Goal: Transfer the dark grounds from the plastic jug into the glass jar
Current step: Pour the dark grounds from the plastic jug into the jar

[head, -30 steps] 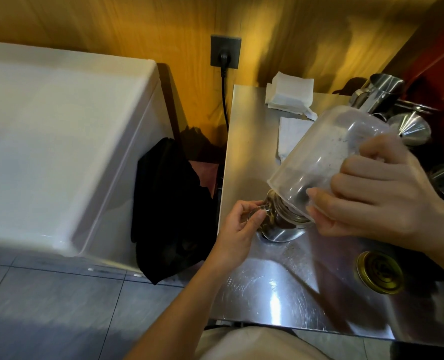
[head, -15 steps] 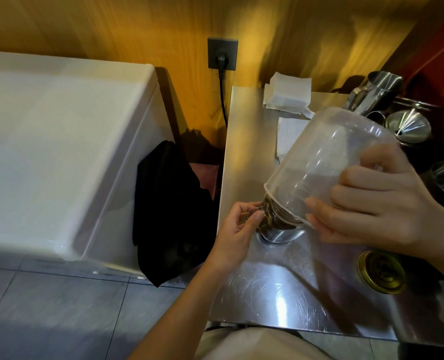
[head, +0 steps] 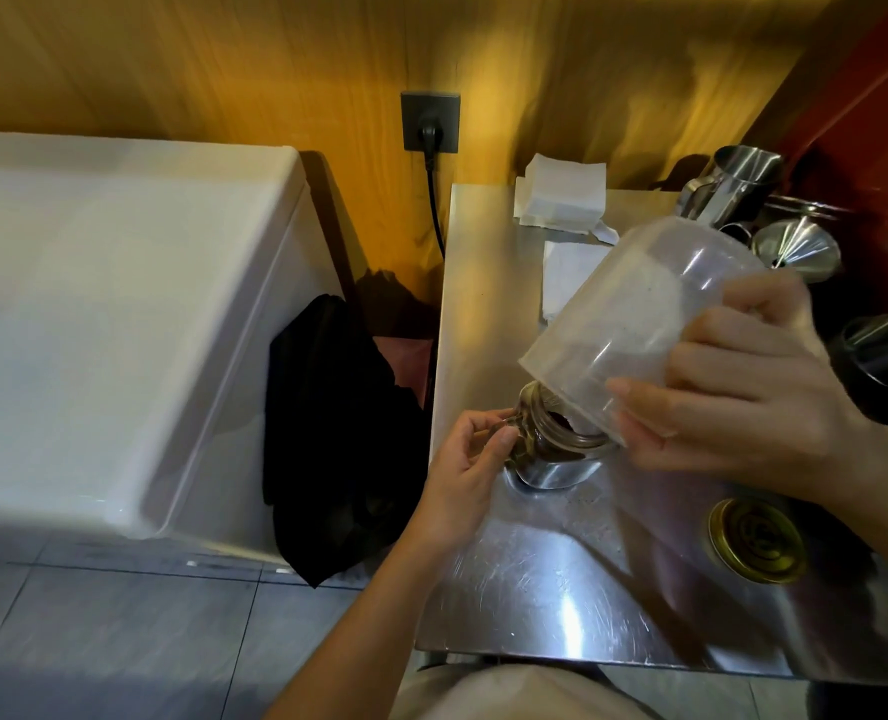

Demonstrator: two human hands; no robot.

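Note:
A clear plastic jug (head: 634,314) is tipped steeply, mouth down and to the left, its rim over the mouth of a small glass jar (head: 551,449). My right hand (head: 743,387) grips the jug at its right side. The jar stands on the steel table (head: 551,589) near its left edge, with dark grounds (head: 561,424) showing inside. My left hand (head: 470,470) holds the jar's left side between thumb and fingers. Only fine dust clings to the jug's wall.
A gold jar lid (head: 756,540) lies on the table at the right. White paper filters (head: 561,200) sit at the back. Steel pitchers (head: 733,184) and a funnel (head: 795,249) crowd the back right. A white chest appliance (head: 120,324) stands left, with black cloth (head: 338,433) in the gap.
The jug has tilted a little steeper and its rim has lifted slightly off the jar, so the jar's mouth and the grounds now show. Both hands keep their hold.

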